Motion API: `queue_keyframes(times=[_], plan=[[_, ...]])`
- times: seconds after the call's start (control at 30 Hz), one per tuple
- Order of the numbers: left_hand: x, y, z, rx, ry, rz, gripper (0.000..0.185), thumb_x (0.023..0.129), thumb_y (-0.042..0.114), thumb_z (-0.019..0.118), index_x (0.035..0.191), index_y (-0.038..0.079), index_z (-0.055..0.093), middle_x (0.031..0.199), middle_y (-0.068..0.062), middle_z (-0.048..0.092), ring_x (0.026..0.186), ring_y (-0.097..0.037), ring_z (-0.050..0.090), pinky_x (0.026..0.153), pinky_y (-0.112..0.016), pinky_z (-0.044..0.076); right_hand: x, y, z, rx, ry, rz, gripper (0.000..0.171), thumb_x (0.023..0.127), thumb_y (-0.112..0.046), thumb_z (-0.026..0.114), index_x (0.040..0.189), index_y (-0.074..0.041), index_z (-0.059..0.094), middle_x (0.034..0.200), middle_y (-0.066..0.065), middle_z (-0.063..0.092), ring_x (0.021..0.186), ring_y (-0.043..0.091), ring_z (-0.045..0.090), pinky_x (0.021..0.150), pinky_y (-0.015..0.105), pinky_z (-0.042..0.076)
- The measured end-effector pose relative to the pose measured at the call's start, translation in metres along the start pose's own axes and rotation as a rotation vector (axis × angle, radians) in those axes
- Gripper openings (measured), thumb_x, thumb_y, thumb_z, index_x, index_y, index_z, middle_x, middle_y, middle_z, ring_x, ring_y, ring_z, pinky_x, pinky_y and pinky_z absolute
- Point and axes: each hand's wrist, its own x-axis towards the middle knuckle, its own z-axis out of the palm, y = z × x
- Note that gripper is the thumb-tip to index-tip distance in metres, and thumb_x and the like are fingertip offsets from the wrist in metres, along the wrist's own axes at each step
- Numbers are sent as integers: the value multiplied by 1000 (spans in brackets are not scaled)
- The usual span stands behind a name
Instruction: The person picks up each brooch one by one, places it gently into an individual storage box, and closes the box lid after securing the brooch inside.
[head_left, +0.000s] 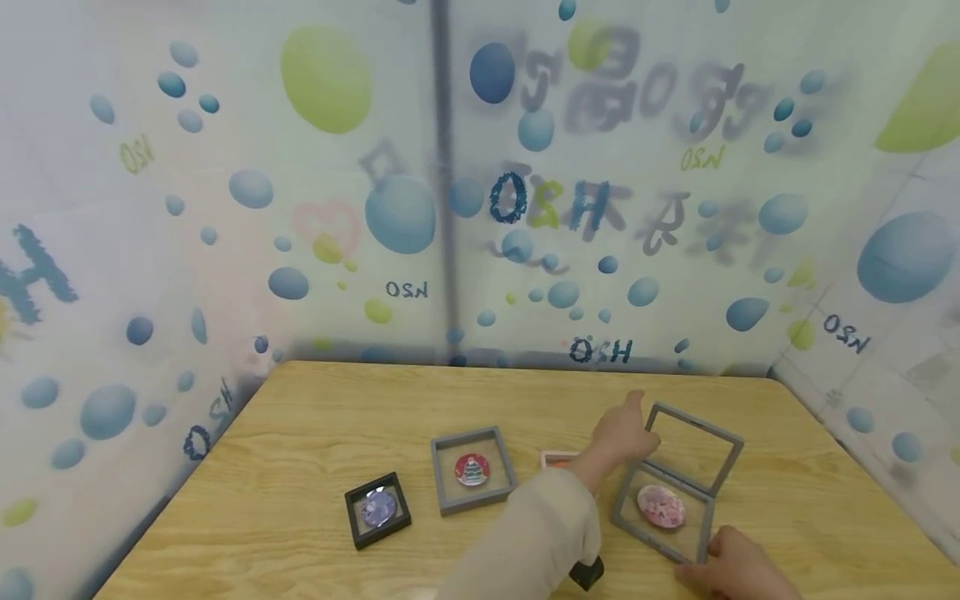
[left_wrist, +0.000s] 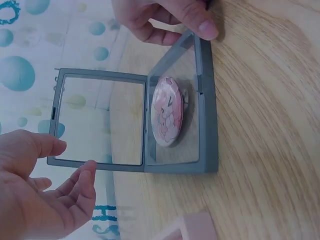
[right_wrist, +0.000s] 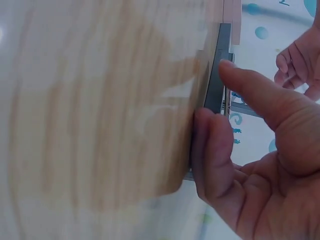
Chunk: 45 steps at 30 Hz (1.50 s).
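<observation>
A grey display case [head_left: 660, 512] stands with its framed clear lid [head_left: 697, 442] raised. Inside it, a pink badge [head_left: 662, 507] with a cartoon figure sits on the clear film, as the left wrist view [left_wrist: 167, 111] shows close up. My left hand [head_left: 622, 433] is at the lid's left side, thumb and fingertips right at the frame's corner, fingers loosely spread. With my right hand [head_left: 738, 567] I grip the near right corner of the case, thumb at its rim and curled fingers against its side.
Left of the case, a pale pink frame [head_left: 551, 455] is partly covered by my left arm. Further left are a grey case [head_left: 474, 505] with a red Christmas-tree badge [head_left: 472, 470] and a small black case [head_left: 358, 523] with a purple badge [head_left: 378, 507]. Printed curtains surround the wooden table [head_left: 360, 400].
</observation>
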Motion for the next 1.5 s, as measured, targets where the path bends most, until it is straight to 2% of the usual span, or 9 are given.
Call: queue_keyframes(times=[0.2, 0.33, 0.4, 0.6, 0.8, 0.9, 1.13, 1.3, 1.5], plan=[[0, 3, 0, -59, -62, 4, 67, 75, 13, 62, 136, 21, 34, 100, -3, 61, 61, -13, 45, 56, -25, 40, 1, -3, 3, -1, 5, -20, 55, 68, -32, 77, 88, 9, 47, 72, 9, 49, 62, 19, 48, 56, 30, 43], [0, 1, 2, -114, -47, 33, 63, 76, 13, 62, 133, 20, 38, 101, -3, 60, 62, -13, 46, 56, -24, 40, 0, -3, 3, 25, 7, -8, 57, 68, -30, 77, 91, 11, 45, 73, 10, 50, 62, 20, 51, 56, 31, 45], [1, 0, 3, -144, -34, 51, 59, 76, 14, 63, 130, 18, 42, 105, -2, 59, 69, -13, 48, 61, -24, 41, 0, -2, 2, 42, 12, 3, 56, 67, -28, 78, 91, 10, 45, 73, 10, 50, 62, 20, 51, 56, 31, 46], [-2, 0, 2, -210, -34, 54, 44, 77, 16, 64, 119, 15, 49, 96, -2, 58, 73, -12, 48, 61, -24, 41, 0, 2, 2, 62, 32, 6, 54, 66, -24, 79, 91, 9, 43, 68, 9, 51, 57, 19, 51, 54, 31, 45], [-10, 0, -4, -280, -80, 15, 31, 79, 16, 66, 107, 9, 55, 90, -1, 57, 61, -10, 56, 56, -20, 45, 3, 7, 5, 35, 58, -13, 54, 65, -26, 80, 90, 7, 44, 66, 8, 51, 54, 18, 53, 53, 31, 46], [-13, -1, -5, -286, -96, 1, 30, 79, 21, 69, 103, 8, 56, 87, -1, 57, 59, -10, 57, 55, -21, 46, 4, 8, 4, 36, 55, -12, 55, 65, -26, 80, 90, 7, 44, 67, 9, 51, 55, 18, 53, 53, 31, 46], [-25, -2, -8, -229, -117, -59, 35, 80, 41, 65, 87, 8, 56, 74, -3, 55, 58, -15, 57, 53, -26, 42, 2, 8, 3, 65, 51, -20, 50, 66, -23, 79, 87, 5, 44, 66, 9, 50, 55, 18, 52, 53, 31, 45], [-31, -5, -10, -128, -159, -65, 31, 79, 37, 66, 78, 9, 54, 64, 0, 51, 53, -14, 54, 48, -24, 40, 2, 7, 3, 79, 44, -17, 46, 67, -22, 79, 84, 4, 45, 68, 8, 50, 56, 18, 52, 54, 31, 46], [-36, -10, -9, -13, -212, -68, 35, 77, 35, 69, 63, 9, 50, 45, 0, 41, 37, -11, 33, 39, -22, 29, 0, 5, 2, 98, 26, -22, 47, 68, -22, 78, 87, 8, 47, 70, 9, 51, 60, 18, 52, 56, 31, 46]])
